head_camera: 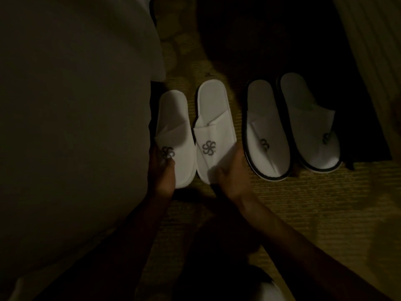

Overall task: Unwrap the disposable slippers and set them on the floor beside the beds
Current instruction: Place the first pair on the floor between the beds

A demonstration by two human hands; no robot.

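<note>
Forearms: two bare arms reach up from the lower edge of the dim frame toward the floor beside the bed.
Left hand: the left hand (163, 170) is pressed on the toe end of the plain white cloth slipper with a grey swirl logo (175, 137); its fingers lie on the folded upper over the logo, and whether they pinch the cloth cannot be told.
Right hand: the right hand (233, 170) grasps the right edge of the flattened upper on the second plain white slipper with the same logo (213, 131), thumb on top of the cloth.
Near pair: both slippers lie flat on the olive ribbed carpet (303, 203), side by side and almost touching, long axes running near to far, toes toward the person and open heels pointing away.
Bed: the pale grey bedcover (76, 105) fills the left side, its edge just beside the left slipper.
Trimmed pair: two white slippers with dark piping, one (268, 131) and the other (310, 122), lie to the right, untouched, side by side, toes near and heels far, tilted slightly.
Far side: a dark mat or shadowed patch (282, 40) lies beyond them; detail is lost in the gloom.
</note>
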